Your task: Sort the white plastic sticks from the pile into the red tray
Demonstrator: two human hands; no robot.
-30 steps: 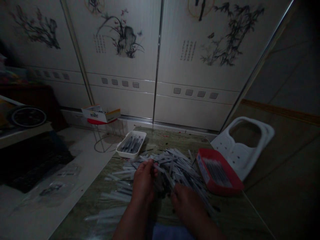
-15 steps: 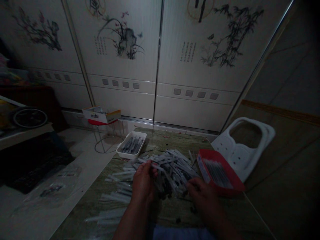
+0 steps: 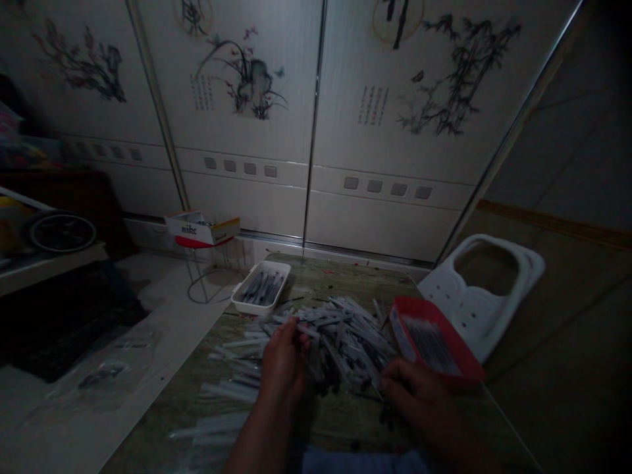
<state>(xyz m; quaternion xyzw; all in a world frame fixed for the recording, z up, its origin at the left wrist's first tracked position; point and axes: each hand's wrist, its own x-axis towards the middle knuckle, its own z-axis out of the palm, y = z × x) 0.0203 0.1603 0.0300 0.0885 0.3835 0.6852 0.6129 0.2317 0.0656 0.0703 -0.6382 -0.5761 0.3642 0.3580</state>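
Noted slim tube (image 3: pixel 311 332) pinched in left hand (image 3: pixel 284 355) above heap of similar tubes (image 3: pixel 355 336), mid-worktop (image 3: pixel 338 424), and right hand (image 3: pixel 412 388) curled near red tray (image 3: pixel 457 342), too dim to tell if gripping; judged light, stiff, slippery, best held mid-length.

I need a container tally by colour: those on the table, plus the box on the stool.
White tray: 1
Red tray: 1
White-and-yellow box: 1
Total: 3
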